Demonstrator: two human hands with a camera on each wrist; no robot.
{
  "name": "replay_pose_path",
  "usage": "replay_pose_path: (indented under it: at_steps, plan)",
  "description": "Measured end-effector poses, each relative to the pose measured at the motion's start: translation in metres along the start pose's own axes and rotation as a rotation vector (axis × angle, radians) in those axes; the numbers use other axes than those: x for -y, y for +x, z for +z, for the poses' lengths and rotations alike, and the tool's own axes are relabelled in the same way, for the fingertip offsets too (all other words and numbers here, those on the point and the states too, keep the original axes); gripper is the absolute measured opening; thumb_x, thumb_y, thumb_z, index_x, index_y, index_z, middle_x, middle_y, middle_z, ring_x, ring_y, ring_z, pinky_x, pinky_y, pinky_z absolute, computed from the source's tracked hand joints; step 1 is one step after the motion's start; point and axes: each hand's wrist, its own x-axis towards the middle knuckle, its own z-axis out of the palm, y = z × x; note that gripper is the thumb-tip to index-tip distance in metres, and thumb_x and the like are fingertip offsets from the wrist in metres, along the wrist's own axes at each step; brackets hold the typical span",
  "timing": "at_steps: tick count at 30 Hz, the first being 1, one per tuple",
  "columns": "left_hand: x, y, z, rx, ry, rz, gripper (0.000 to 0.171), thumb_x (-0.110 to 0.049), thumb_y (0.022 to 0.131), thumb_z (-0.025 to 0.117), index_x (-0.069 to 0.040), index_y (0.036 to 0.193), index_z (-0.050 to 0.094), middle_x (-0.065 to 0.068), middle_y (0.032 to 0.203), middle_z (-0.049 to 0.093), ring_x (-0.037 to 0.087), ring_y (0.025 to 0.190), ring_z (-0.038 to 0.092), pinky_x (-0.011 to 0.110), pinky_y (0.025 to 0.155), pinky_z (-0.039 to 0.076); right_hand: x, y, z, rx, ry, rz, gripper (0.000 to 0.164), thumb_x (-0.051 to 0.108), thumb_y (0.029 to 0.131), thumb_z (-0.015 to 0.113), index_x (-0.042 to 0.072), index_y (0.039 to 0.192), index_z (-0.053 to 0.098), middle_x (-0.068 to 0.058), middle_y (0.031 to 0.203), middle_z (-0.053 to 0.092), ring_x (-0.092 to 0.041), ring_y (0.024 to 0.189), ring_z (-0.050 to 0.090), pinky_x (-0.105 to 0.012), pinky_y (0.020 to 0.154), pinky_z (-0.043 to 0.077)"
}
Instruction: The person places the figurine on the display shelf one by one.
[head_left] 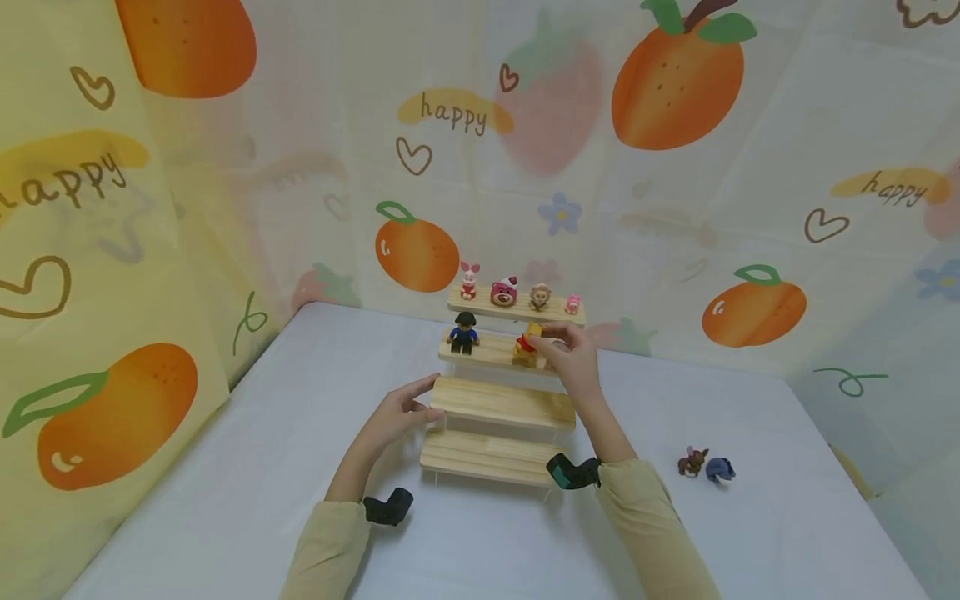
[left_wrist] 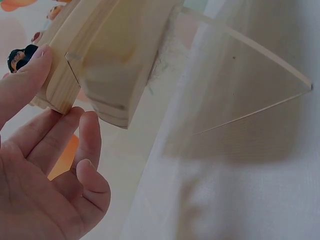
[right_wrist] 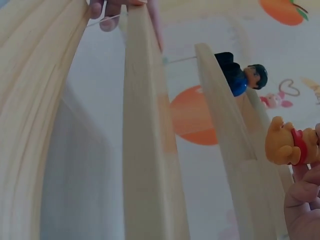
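Note:
A yellow bear figurine in a red top (head_left: 527, 343) is pinched in my right hand (head_left: 573, 358), over the right part of the second shelf from the top. In the right wrist view the bear (right_wrist: 287, 142) appears tipped sideways, its head partly cut off by the frame. My left hand (head_left: 397, 414) holds the left end of a lower plank of the tiered wooden display stand (head_left: 502, 403); the left wrist view has the thumb against one face and fingers (left_wrist: 67, 122) under the edge. A figure in black and blue (head_left: 464, 335) stands on the bear's shelf, at the left.
Along the top shelf stand a pink piglet figure (head_left: 468, 282), a dark pink bear (head_left: 504, 292), a brown-and-cream figure (head_left: 540, 297) and a small pink figure (head_left: 573, 304). On the white table (head_left: 750, 550) at right lie a brown figurine (head_left: 692, 462) and a blue-grey one (head_left: 721, 470).

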Motion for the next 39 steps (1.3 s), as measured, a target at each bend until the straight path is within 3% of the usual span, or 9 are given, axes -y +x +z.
replay_pose_path:
  at_steps: [7, 15, 29, 31, 35, 39]
  plan:
    - [-0.001, -0.002, 0.0, 0.001, -0.016, -0.008, 0.067, -0.021, 0.078, 0.071, -0.004, 0.135, 0.039, 0.018, 0.134, 0.039, 0.019, 0.078, 0.056, 0.033, 0.074, 0.039, 0.0, 0.01, 0.017, 0.02, -0.054, -0.054, 0.023, 0.006, 0.076, 0.071, -0.004, 0.091, 0.058, -0.012, 0.088, 0.061, -0.008, 0.057, 0.054, -0.021, 0.047, 0.036]
    - [-0.001, -0.002, 0.003, 0.001, -0.016, -0.008, 0.068, -0.023, 0.078, 0.071, -0.006, 0.135, 0.039, 0.018, 0.134, 0.038, 0.019, 0.079, 0.055, 0.034, 0.075, 0.039, -0.002, 0.011, 0.03, 0.027, -0.112, -0.029, 0.024, 0.002, 0.076, 0.07, -0.007, 0.094, 0.058, -0.014, 0.09, 0.061, -0.005, 0.047, 0.042, -0.018, 0.045, 0.033]
    - [-0.002, 0.001, -0.001, 0.014, -0.016, 0.012, 0.067, -0.021, 0.079, 0.07, -0.004, 0.135, 0.038, 0.017, 0.135, 0.038, 0.02, 0.078, 0.055, 0.034, 0.074, 0.038, 0.022, -0.002, 0.037, 0.078, -0.129, -0.041, 0.025, 0.0, 0.08, 0.065, -0.011, 0.101, 0.054, -0.024, 0.099, 0.057, -0.004, 0.05, 0.041, -0.018, 0.048, 0.032]
    - [-0.002, 0.0, -0.001, 0.014, -0.017, 0.014, 0.066, -0.02, 0.079, 0.07, -0.004, 0.135, 0.038, 0.018, 0.135, 0.037, 0.019, 0.078, 0.055, 0.033, 0.075, 0.038, 0.021, -0.002, 0.038, 0.08, -0.126, -0.035, 0.025, 0.0, 0.08, 0.065, -0.01, 0.101, 0.055, -0.024, 0.099, 0.057, -0.005, 0.05, 0.041, -0.018, 0.048, 0.032]
    - [-0.017, -0.006, -0.002, 0.026, -0.012, 0.016, 0.063, -0.012, 0.081, 0.067, 0.002, 0.134, 0.036, 0.023, 0.134, 0.035, 0.022, 0.079, 0.055, 0.033, 0.075, 0.039, 0.014, 0.0, 0.037, 0.095, -0.136, -0.019, 0.033, 0.002, 0.079, 0.067, -0.008, 0.107, 0.052, -0.021, 0.1, 0.057, -0.006, 0.05, 0.042, -0.019, 0.047, 0.033]
    - [-0.015, -0.005, -0.001, 0.017, 0.002, 0.01, 0.064, -0.016, 0.081, 0.068, 0.001, 0.134, 0.036, 0.022, 0.134, 0.036, 0.021, 0.078, 0.055, 0.033, 0.074, 0.039, -0.007, 0.006, 0.032, 0.113, -0.182, -0.038, 0.048, 0.013, 0.079, 0.07, -0.001, 0.117, 0.045, -0.014, 0.104, 0.054, -0.006, 0.05, 0.042, -0.021, 0.048, 0.034]
